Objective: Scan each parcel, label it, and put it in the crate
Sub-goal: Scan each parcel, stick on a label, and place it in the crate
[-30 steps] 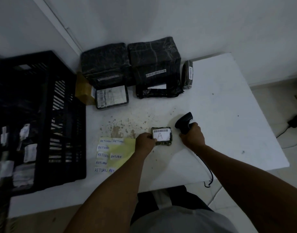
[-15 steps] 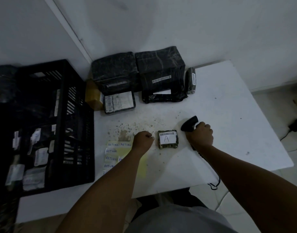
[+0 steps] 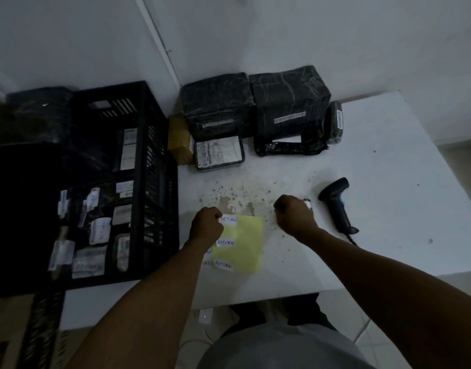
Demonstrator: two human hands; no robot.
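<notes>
Scanner [image 3: 337,203] set down, labelling begins

Your right hand [image 3: 294,215] now curls over the small parcel [image 3: 308,203]; your left hand [image 3: 206,226] pinches a RETURN label [image 3: 228,219].

Dim room; white table [image 3: 388,209], grey walls [image 3: 282,30], tiled floor [image 3: 463,169].

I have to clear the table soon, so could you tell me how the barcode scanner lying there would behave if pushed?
The barcode scanner lies on its side, so it would probably slide, not roll. Its cord trails off the table edge and may drag.
</notes>
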